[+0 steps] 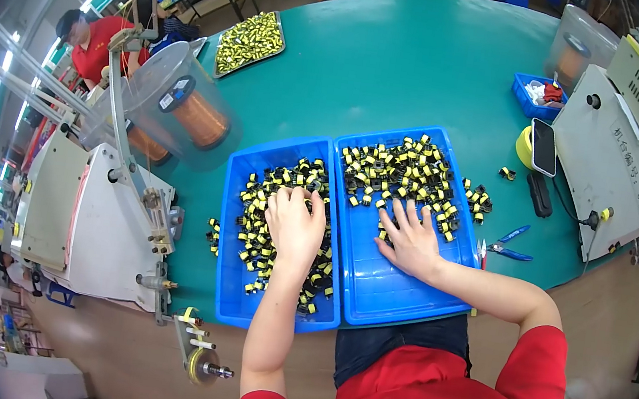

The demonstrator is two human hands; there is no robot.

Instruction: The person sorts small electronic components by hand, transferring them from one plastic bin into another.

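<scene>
Two blue plastic trays lie side by side in front of me. The left tray (pixel 223 268) holds a spread heap of small black coil parts wrapped in yellow tape (pixel 252 251). My left hand (pixel 296 225) rests on that heap, fingers bent downward and a little apart, the tips partly hidden. In the right tray (pixel 372 291), more yellow-taped coil parts (pixel 396 165) are piled toward the far side, while blue bottom shows nearer me. My right hand (pixel 413 242) lies palm down at the near edge of this pile, fingers spread.
Loose coil parts lie beside both trays. To the right are blue-handled nippers (pixel 510 253), a phone (pixel 543 147), a small blue bin (pixel 538 99) and a grey machine (pixel 615 158). Left stand another machine (pixel 118 229) and copper wire spools (pixel 201 121). A filled metal tray (pixel 249 43) sits farther back.
</scene>
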